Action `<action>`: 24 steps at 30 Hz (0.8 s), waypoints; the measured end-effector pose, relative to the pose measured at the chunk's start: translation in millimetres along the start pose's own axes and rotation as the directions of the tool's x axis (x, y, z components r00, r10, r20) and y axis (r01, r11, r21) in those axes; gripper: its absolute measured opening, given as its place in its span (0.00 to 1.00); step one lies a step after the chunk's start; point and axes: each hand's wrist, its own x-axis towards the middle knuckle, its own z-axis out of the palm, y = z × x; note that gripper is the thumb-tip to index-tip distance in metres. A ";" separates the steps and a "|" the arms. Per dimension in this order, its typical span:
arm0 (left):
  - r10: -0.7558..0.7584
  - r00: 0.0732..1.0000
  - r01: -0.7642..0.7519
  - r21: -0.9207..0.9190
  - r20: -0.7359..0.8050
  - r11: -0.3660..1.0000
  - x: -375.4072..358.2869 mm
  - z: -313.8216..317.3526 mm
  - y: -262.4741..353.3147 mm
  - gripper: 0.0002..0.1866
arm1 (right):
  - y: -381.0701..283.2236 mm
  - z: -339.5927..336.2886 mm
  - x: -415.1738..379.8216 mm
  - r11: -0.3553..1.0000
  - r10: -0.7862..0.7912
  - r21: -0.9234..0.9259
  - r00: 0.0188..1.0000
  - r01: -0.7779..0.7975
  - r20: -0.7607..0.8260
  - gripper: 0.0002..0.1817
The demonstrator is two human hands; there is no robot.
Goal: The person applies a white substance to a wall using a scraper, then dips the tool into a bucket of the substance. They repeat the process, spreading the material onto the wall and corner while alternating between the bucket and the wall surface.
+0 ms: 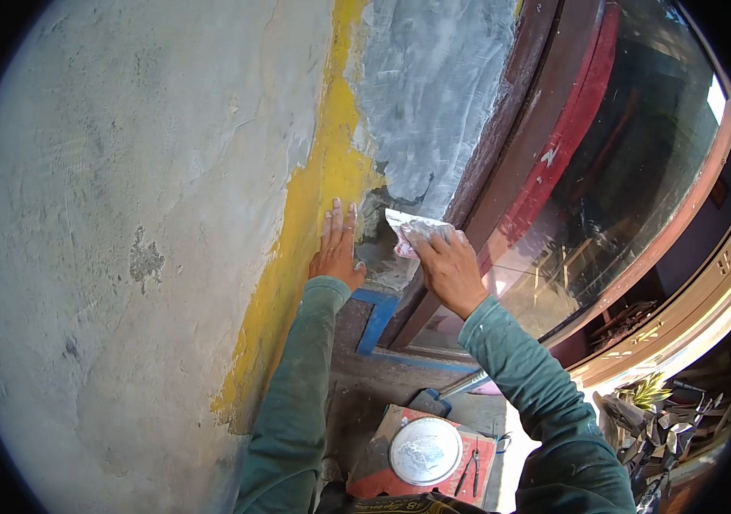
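Note:
My left hand (337, 248) lies flat on the wall, its fingers spread over the yellow painted strip (314, 206). Just to its right, my right hand (444, 264) grips a putty knife (406, 224) smeared with white filler, its blade pressed against a rough grey patch (376, 236). Above the blade spreads a wide area of smoothed grey-white filler (434, 94). Both arms wear green sleeves.
A dark red and brown window frame (545, 163) with glass (631, 180) runs along the right of the patch. Below me a round white lid (425, 451) and pliers (473, 467) rest on a red box (485, 450). Blue tape (378, 317) marks the wall's lower corner.

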 end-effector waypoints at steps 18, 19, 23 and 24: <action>0.032 0.999 -0.026 0.116 -0.044 0.993 1.4 11.9 -7.9 0.61 | -53.5 42.6 30.8 0.882 0.419 0.392 0.815 -0.261 -0.399 0.31; 0.031 0.998 -0.026 0.114 -0.046 0.993 1.1 11.9 -6.6 0.61 | -50.1 28.3 29.6 0.838 0.518 0.419 0.749 -0.349 -0.413 0.31; 0.014 0.999 -0.009 0.116 -0.046 0.993 -0.1 10.4 -0.6 0.60 | -37.6 42.7 44.1 0.729 0.685 0.425 0.583 -0.537 -0.437 0.32; 0.003 1.000 0.000 0.101 -0.031 0.995 -0.3 9.6 0.3 0.59 | -42.8 51.8 51.3 0.713 0.701 0.414 0.548 -0.566 -0.457 0.32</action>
